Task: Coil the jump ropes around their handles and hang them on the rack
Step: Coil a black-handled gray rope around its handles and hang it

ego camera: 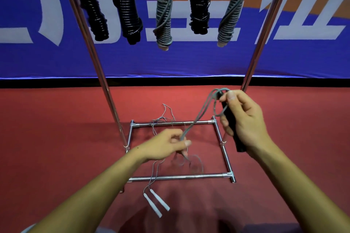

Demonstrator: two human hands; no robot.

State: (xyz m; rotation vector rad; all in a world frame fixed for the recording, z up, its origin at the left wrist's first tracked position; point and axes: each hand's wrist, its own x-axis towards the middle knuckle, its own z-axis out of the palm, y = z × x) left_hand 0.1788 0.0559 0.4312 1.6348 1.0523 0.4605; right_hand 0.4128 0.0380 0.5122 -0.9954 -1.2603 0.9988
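The right hand (244, 119) grips black handles (232, 125) at three o'clock. The left hand (166, 145) pinches the grey rope (197, 117) at six o'clock, under the rack (263, 32).

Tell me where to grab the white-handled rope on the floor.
Grip the two white handles together, coming from above. They lie flat and nearly parallel on the red floor, close to the person, cords trailing away toward the rack base. Both hands are busy now.
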